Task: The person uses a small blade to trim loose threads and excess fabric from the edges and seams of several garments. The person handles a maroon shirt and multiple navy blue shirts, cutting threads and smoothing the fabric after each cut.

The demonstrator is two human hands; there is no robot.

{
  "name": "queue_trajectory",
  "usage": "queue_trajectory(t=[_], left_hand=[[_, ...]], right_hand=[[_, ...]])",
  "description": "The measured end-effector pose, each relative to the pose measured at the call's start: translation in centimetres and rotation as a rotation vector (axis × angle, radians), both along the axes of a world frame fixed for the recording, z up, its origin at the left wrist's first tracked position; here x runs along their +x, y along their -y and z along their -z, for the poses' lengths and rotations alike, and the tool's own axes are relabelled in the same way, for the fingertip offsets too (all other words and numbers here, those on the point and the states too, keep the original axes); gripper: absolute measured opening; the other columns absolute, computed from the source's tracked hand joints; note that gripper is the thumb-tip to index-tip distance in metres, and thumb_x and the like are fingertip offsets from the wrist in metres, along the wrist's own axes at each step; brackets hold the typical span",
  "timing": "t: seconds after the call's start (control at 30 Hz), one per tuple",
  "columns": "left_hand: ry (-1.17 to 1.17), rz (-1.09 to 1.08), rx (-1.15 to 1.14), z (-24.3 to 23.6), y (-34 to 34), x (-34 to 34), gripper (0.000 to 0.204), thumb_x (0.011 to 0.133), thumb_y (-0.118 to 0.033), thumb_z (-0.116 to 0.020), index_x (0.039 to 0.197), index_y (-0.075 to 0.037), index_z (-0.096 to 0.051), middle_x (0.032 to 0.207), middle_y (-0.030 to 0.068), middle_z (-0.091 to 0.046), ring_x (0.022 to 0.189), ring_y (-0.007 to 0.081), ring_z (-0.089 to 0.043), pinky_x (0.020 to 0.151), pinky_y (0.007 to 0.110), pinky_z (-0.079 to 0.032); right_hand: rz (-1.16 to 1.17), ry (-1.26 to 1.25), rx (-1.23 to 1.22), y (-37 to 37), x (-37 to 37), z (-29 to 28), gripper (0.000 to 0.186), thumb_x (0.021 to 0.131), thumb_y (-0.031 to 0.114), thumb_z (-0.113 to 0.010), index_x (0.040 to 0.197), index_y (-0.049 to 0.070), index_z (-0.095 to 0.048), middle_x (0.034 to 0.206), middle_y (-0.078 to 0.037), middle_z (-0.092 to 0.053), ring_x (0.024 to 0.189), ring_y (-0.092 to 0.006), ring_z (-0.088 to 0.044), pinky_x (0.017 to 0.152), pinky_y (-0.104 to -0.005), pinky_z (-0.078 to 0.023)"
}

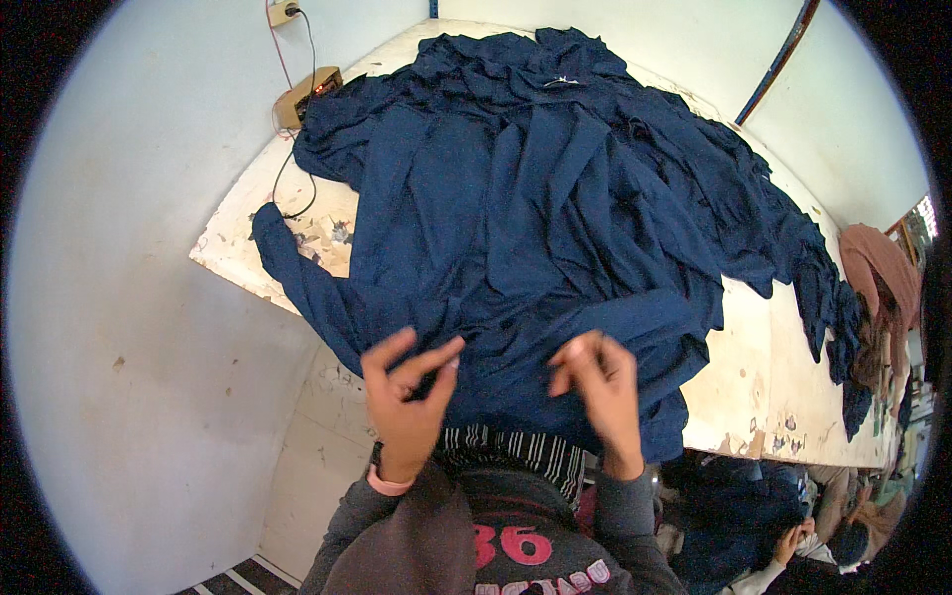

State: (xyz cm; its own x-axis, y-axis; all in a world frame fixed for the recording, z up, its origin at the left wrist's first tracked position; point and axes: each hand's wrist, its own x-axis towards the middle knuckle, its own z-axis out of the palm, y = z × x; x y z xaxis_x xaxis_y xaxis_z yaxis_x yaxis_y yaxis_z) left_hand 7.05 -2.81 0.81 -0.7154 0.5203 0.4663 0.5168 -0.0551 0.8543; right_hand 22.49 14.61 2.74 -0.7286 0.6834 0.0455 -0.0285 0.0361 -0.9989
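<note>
A large dark blue garment (555, 198) of thin cloth lies spread in folds over the table, its near part hanging over the front edge towards me. One sleeve (307, 273) reaches out to the left. Above the near folds, my left hand (407, 402) is raised with its fingers apart, and I see nothing held in it. To its right, my right hand (603, 387) hovers over the same cloth, slightly blurred. Its fingers are curled in against the thumb; whatever they hold, if anything, is too small to make out.
The worn white table (739, 372) has peeling patches. At its back left sits a brown box (315, 94) with a black cord (312, 178) running from a wall socket (284, 12). White walls stand left and behind. Another person's hands (790, 540) and brown cloth (878, 273) appear at right.
</note>
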Motion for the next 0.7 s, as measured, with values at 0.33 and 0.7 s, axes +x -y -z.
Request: queue_trajectory(t=[0.33, 0.7], left_hand=[[-0.366, 0.378, -0.024, 0.8, 0.5, 3.4, 0.028, 0.075, -0.009, -0.082, 0.102, -0.014, -0.073, 0.099, 0.0020, -0.076, 0.084, 0.0218, -0.073, 0.070, 0.033, -0.053], [-0.065, 0.604, -0.295, 1.6, -4.1, -0.8, 0.032, 0.077, 0.003, -0.067, 0.107, -0.006, -0.072, 0.117, 0.0116, -0.071, 0.114, 0.0315, -0.065, 0.106, 0.041, -0.044]], right_hand=[[-0.049, 0.048, -0.144, 2.2, 2.4, 4.1, 0.020, 0.100, 0.011, -0.068, 0.114, -0.002, -0.066, 0.099, 0.002, -0.066, 0.095, -0.0046, -0.057, 0.080, -0.0218, -0.046], [0.159, 0.051, 0.162, 0.3, 3.6, -0.8, 0.010, 0.091, 0.003, -0.074, 0.098, 0.000, -0.069, 0.095, -0.001, -0.068, 0.091, -0.0075, -0.058, 0.083, -0.0237, -0.044]])
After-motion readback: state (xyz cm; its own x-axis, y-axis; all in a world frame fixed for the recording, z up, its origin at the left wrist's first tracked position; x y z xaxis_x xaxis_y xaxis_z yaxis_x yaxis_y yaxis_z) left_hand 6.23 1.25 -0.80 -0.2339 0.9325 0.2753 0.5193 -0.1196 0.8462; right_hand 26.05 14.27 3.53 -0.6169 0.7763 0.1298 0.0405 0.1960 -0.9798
